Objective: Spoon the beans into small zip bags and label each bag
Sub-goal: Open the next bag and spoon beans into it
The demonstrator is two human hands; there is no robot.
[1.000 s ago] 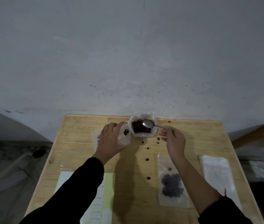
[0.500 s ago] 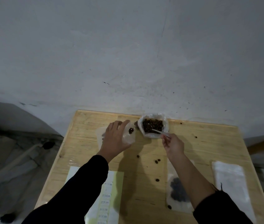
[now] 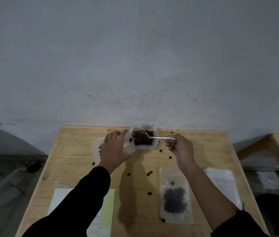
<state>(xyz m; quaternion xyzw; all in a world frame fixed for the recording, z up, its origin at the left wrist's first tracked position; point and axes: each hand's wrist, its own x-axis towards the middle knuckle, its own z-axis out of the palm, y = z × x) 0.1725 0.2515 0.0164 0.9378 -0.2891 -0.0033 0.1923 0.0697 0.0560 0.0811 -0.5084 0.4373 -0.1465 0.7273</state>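
Progress, as judged: one filled bag [image 3: 175, 195] lies flat at near right with no label visible, and the label sheet [image 3: 107, 211] sits at near left. Your left hand [image 3: 114, 149] grips a zip bag [image 3: 128, 144] holding few beans, just beside the tub [image 3: 144, 147]. Your right hand [image 3: 179, 147] pinches the spoon [image 3: 154, 137] by its handle. The spoon lies crosswise, its bowl pointing left over the tub's beans.

No text can be read: small printed marks are seen on the label sheet [image 3: 106, 214], but they are too blurred to be made out.
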